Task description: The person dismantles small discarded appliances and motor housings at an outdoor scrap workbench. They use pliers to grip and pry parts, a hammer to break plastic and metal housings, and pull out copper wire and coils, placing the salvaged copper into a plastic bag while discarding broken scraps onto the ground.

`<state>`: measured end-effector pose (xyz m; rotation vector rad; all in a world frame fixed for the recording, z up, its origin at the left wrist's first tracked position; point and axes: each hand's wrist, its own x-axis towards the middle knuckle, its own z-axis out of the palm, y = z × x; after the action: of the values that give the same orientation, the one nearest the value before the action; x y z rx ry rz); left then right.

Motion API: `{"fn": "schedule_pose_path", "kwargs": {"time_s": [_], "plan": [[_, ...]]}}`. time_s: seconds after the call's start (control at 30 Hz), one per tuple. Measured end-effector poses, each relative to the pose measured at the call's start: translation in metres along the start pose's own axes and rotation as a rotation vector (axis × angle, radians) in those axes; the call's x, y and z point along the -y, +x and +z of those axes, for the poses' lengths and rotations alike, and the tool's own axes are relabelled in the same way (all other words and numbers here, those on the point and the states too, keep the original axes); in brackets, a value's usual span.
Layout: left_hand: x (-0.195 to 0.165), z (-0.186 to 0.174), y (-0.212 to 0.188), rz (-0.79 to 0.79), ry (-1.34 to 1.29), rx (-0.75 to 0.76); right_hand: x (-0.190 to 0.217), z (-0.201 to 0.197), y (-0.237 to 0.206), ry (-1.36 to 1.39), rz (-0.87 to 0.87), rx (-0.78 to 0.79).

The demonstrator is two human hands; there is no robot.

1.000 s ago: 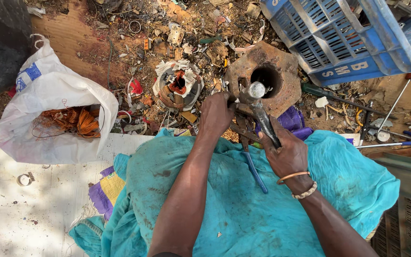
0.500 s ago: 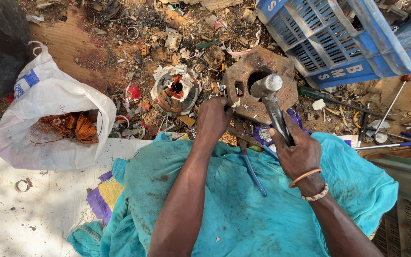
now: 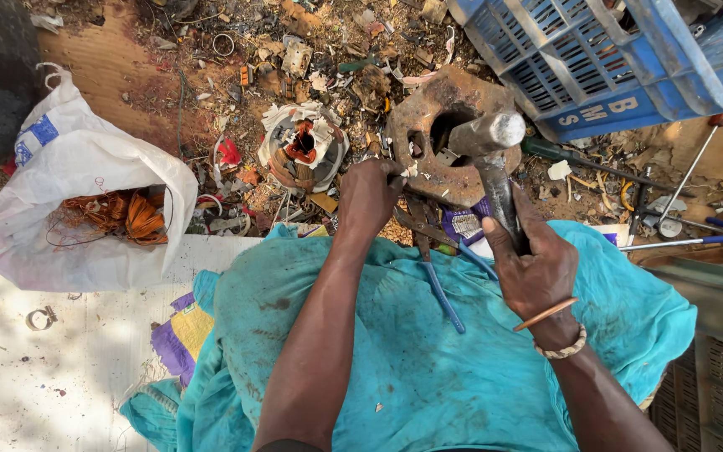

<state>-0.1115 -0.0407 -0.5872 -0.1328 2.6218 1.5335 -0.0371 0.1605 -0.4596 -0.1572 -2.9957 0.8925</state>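
1. Right hand [image 3: 533,268]: fingers wrapped tight around the dark handle of a hammer [image 3: 492,159]. The steel head is raised above the hand, its round face turned to the right.
2. Left hand [image 3: 368,197]: fingers curled down and pressed against the near edge of a rusty block [image 3: 428,105]. Whether they pinch a small piece there cannot be told.
3. Rusty block: a thick metal plate with a large round hole and a smaller one, lying on the ground just beyond both hands. The hammer head hangs over its right side.
4. Pliers [image 3: 441,289]: blue-handled, lying on the teal cloth [image 3: 428,368] between the two forearms, rusty jaws pointing toward the left hand.
5. Motor coil [image 3: 301,151]: a round stator with copper winding, on the ground just left of the left hand.
6. White bag [image 3: 77,218]: well to the left of the left hand, open, holding copper wire [image 3: 123,213].
7. Blue crate [image 3: 612,59]: beyond and right of the right hand, near the hammer head.
8. Screwdrivers [image 3: 688,238]: on the ground to the right of the right hand.
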Motion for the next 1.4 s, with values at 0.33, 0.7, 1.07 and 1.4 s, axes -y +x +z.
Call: {"fn": "schedule_pose_path", "kwargs": {"time_s": [0.33,0.7,1.07,1.4], "plan": [[0.01,0.007,-0.003,0.093,0.006,-0.025,-0.016,0.031,-0.002,-0.097,-0.04,0.074],[0.01,0.01,-0.003,0.136,0.03,-0.017,0.002,0.022,-0.01,-0.091,-0.247,-0.023],[0.008,0.009,-0.003,0.079,-0.034,-0.015,0.004,0.008,-0.011,-0.007,-0.214,-0.072],[0.008,0.009,-0.006,0.093,-0.006,-0.01,-0.004,0.005,-0.007,-0.102,-0.122,-0.018]]}}
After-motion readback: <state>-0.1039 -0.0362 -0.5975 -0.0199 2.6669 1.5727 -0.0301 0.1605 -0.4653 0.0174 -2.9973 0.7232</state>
